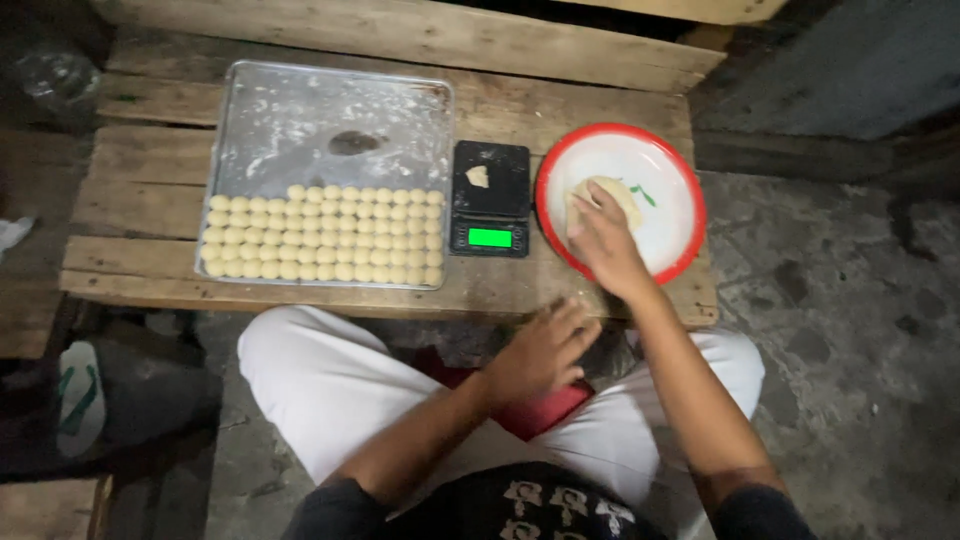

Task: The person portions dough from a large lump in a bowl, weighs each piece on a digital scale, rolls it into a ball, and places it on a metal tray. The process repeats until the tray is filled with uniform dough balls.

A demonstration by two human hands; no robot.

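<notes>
Low wooden plank bench (150, 200), seen from above. Right hand (603, 243): reaching into a round white enamel plate with red rim (672, 180), fingers resting on a flattened lump of pale dough (618, 196); whether they pinch it cannot be told. Left hand (543, 348): hovering below the bench's near edge, above the lap, fingers loosely spread, holding nothing. Small black digital scale with lit green display (490, 198), between plate and tray, carrying one small piece of dough (478, 176). Rectangular floured metal tray (300, 110), left of the scale, its near half filled with neat rows of small pale dough balls (325, 236).
</notes>
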